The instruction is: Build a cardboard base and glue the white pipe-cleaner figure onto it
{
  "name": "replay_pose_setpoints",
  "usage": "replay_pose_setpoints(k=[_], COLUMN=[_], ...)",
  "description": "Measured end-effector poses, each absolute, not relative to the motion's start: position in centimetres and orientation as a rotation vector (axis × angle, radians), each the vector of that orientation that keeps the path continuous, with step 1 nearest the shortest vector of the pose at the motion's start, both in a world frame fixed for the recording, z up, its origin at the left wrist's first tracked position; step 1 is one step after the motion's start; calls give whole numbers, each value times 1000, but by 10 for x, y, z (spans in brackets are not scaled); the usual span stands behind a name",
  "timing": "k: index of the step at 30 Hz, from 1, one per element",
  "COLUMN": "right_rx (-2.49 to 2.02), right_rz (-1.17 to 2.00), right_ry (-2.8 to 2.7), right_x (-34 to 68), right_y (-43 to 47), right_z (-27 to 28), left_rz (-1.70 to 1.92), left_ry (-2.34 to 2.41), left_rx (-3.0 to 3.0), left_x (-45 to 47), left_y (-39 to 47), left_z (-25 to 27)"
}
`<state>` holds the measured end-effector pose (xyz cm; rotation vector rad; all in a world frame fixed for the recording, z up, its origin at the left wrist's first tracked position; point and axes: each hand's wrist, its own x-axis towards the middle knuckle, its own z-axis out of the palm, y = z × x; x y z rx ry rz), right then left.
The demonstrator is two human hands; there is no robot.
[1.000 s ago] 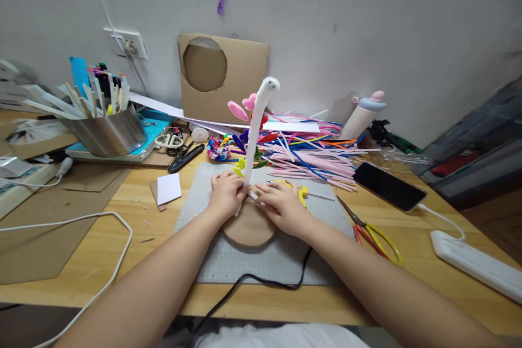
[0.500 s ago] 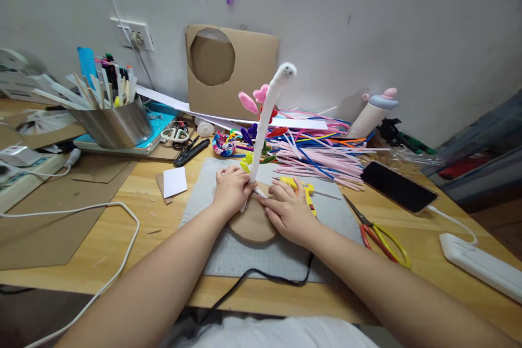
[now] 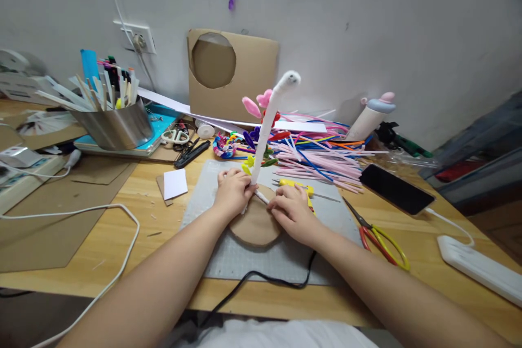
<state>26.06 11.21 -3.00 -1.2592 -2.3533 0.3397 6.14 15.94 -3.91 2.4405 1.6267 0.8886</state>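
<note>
A tall white fuzzy stem with a bent top rises from a round cardboard disc. Pink, red, purple, green and yellow pipe-cleaner shapes show beside and behind it. Short white legs spread from its foot over the disc. My left hand is closed at the foot of the stem, its thumb and fingertips against it. With bent fingers, my right hand presses the outer end of one leg onto the disc. A yellow glue gun lies partly hidden behind that hand.
Beneath the disc is a grey cutting mat, crossed by a black cord. Scissors and a phone lie to the right. Pipe cleaners are piled behind. A metal cup of sticks stands left.
My right hand has shifted slightly right along the white leg, showing more of it, and its fingers are more bent. My left hand stays at the stem's foot. The view has tilted slightly.
</note>
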Motion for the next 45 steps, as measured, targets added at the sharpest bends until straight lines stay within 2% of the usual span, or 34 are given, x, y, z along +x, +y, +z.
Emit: replay_pose_setpoints(k=[5,23,27,32,38,45], right_rx=[-1239,-1208,-1151,-1260,-1270,-1083], right_rz=[379,-100,219,665,967,1154], right_ry=[-2255,-2629,-2547,-2149,-1840,-1562], right_x=[259,241,240,244,243,245], right_y=[115,130,129,125,119,120], right_z=[-38,-8,-9,-15,-29,-34], left_rz=[883,875,887,897,922,1078], left_ry=[1623,1622,1617,1606,1605,1655], left_rx=[2452,2437,2428,2398,2302,2031], left_x=[62,62,62,62,58,35], left_y=[159,160,159,159,159,162], left_z=[-39,-39,-39,-39,-37,-28])
